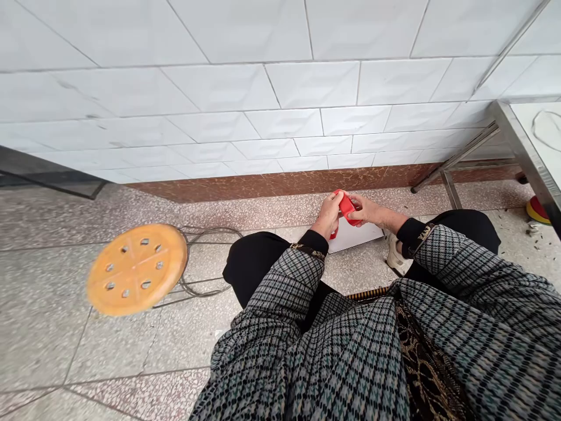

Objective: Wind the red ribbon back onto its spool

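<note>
Both my hands meet in front of my knees around a smooth red strip (347, 207), wide and band-like; its exact kind I cannot make out. My left hand (328, 214) pinches its upper left end with bent fingers. On the other side, my right hand (366, 211) has its fingers closed on the right edge. A bit more red shows below my left hand, and whether it belongs to the same piece is hidden. Under the hands lies a flat white panel or box (357, 237), close to the floor between my feet and partly covered by my hands.
An orange round stool (138, 269) with wire legs stands at the left. White wall tiles (289, 124) rise ahead above a brown baseboard (263, 186). At the right is a metal-framed table (523, 152), with a red and yellow object (538, 210) on the floor near it.
</note>
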### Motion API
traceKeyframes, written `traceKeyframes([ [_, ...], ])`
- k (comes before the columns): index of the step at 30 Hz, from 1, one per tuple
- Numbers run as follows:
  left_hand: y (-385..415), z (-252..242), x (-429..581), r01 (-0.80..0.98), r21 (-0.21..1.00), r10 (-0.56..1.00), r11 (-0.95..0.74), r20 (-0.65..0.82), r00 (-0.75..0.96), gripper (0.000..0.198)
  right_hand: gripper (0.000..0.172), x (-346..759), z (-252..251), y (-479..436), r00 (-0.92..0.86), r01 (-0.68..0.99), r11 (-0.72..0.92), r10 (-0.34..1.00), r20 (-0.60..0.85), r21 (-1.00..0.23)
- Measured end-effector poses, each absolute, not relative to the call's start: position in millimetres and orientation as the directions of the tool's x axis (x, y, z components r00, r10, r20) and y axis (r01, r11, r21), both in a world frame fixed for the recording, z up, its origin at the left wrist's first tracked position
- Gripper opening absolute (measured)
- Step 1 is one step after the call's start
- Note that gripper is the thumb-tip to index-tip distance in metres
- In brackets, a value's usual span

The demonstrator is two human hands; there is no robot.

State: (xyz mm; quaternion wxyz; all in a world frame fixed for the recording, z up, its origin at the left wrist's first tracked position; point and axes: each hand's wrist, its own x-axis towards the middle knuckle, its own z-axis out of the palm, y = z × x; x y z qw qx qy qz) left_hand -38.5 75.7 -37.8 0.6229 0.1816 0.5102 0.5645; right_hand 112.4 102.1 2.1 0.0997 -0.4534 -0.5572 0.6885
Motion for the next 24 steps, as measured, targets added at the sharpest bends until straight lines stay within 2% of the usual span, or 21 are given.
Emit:
traceKeyframes([
  [4, 77, -42, -39, -0.543, 0.774, 0.862, 0.326, -0.48, -0.165, 0.016, 0.077, 111, 4, 101, -0.57, 0.397, -0.282, 0.671, -0.475, -0.873],
  [7, 77, -43, -38, -0.588, 0.733, 0.844, 0.341, -0.514, -0.152, 0.011, 0.075, 111, 0, 102, -0.607, 0.391, -0.093, 0.722, -0.333, -0.915],
  [10, 76, -40, -38, -0.624, 0.698, 0.834, 0.351, -0.536, -0.129, 0.014, 0.07, 111, -6, 104, -0.638, 0.355, 0.083, 0.749, -0.176, -0.931],
  [16, 72, -32, -37, -0.662, 0.633, 0.799, 0.401, -0.595, -0.084, 0.013, 0.074, 114, -21, 102, -0.664, 0.382, 0.289, 0.747, -0.044, -0.878],
  [18, 72, -32, -36, -0.679, 0.622, 0.814, 0.39, -0.577, -0.061, 0.008, 0.074, 115, -24, 102, -0.667, 0.393, 0.339, 0.745, -0.012, -0.855],
  [21, 72, -33, -34, -0.705, 0.638, 0.871, 0.31, -0.488, -0.059, 0.018, 0.076, 115, -28, 103, -0.654, 0.418, 0.377, 0.757, 0.014, -0.826],
  [24, 72, -34, -32, -0.687, 0.69, 0.892, 0.229, -0.431, -0.136, 0.021, 0.079, 111, -28, 105, -0.6, 0.446, 0.306, 0.8, -0.027, -0.841],
])
